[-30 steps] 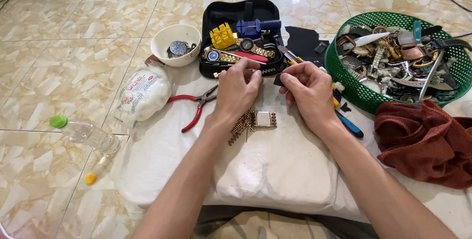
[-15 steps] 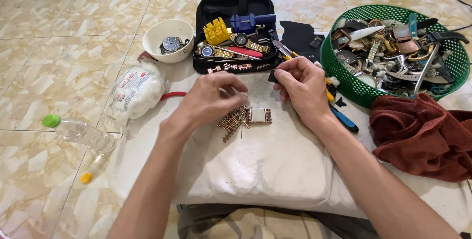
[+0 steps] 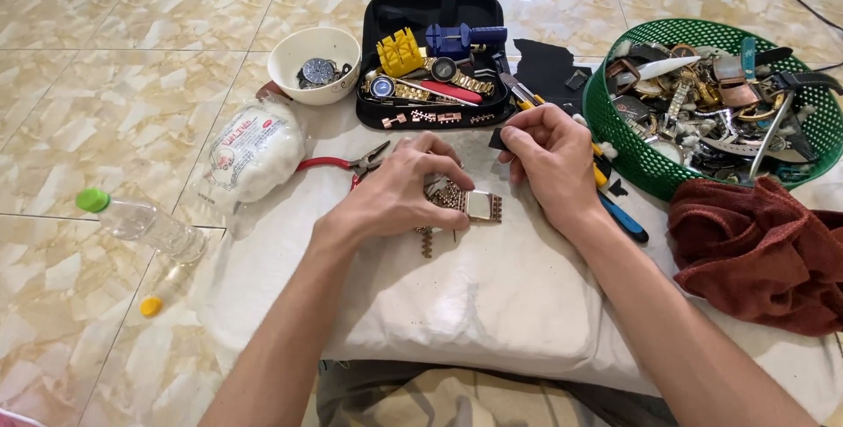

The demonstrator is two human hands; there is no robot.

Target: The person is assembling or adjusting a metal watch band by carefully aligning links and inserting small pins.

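The left hand lies knuckles-up on the white cushion, its fingers curled down onto a gold-toned metal watch bracelet and pinning it there — the clasp end pokes out to the right of the fingertips, and a few links show below the palm. Just beside it, the right hand is held slightly above the cushion with fingers bent narrow, pinching a small dark piece at the fingertips; what it is I cannot tell.

Red-handled pliers lie just left of the left hand, a blue-handled tool just right of the right wrist. Beyond the hands sits an open black tool case with a yellow block, a blue holder and watch parts. To its left stands a white bowl holding a watch face; nearer, a white bag and a clear bottle with a green cap lie on the tiled floor. On the right — a green basket heaped with watches, and a dark red cloth below it.
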